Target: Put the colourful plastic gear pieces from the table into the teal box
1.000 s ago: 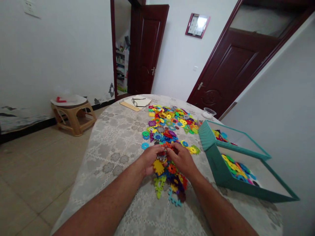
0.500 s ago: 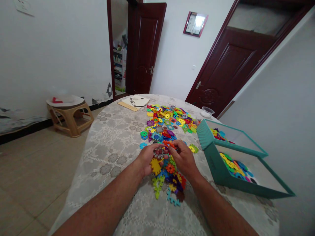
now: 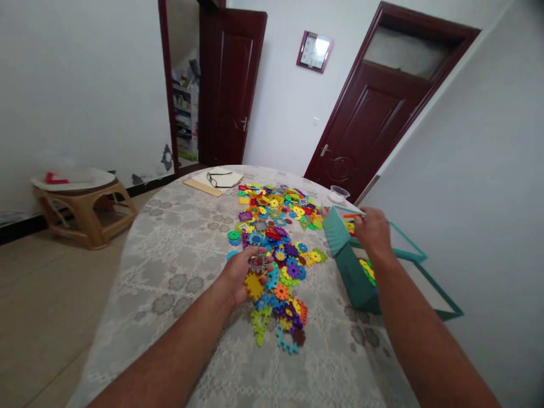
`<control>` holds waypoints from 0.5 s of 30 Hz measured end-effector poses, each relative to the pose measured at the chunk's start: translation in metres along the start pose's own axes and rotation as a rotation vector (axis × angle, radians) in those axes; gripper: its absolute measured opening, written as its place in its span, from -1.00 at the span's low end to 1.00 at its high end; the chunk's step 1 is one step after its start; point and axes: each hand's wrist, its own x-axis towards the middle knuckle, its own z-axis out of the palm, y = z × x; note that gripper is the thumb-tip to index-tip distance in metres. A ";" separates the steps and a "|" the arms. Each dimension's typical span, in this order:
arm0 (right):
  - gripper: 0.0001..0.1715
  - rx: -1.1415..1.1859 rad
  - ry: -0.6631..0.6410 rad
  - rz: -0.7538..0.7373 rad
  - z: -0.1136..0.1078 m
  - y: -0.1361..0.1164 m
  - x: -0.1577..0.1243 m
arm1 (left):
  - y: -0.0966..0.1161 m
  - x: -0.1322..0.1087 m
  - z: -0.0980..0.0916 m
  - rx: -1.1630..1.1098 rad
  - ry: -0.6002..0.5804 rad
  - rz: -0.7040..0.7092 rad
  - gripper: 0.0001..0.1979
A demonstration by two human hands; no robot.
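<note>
A spread of bright plastic gear-shaped pieces (image 3: pixel 278 226) covers the middle of the round table (image 3: pixel 187 249), which has a lace-patterned cloth. My left hand (image 3: pixel 240 275) rests at the pile's near edge with its fingers closed on a small grey piece (image 3: pixel 258 263). My right hand (image 3: pixel 372 231) is raised over the open teal box (image 3: pixel 346 266) at the right, pinching a thin orange piece (image 3: pixel 352 215) above the box's far compartment. More coloured pieces lie inside the box.
A pair of glasses lies on a notebook (image 3: pixel 215 181) at the table's far edge. A small clear cup (image 3: pixel 339 194) stands beyond the box. A low wooden stool (image 3: pixel 79 207) stands by the left wall. Two dark doors are behind.
My right hand left the pile and swung right to the teal box carrying an orange piece. My left hand stayed at the pile with the grey piece. The view has panned right.
</note>
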 end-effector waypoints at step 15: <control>-0.54 0.721 -0.572 -0.600 -0.038 -0.178 -0.185 | 0.000 0.005 -0.003 -0.166 0.069 0.053 -0.87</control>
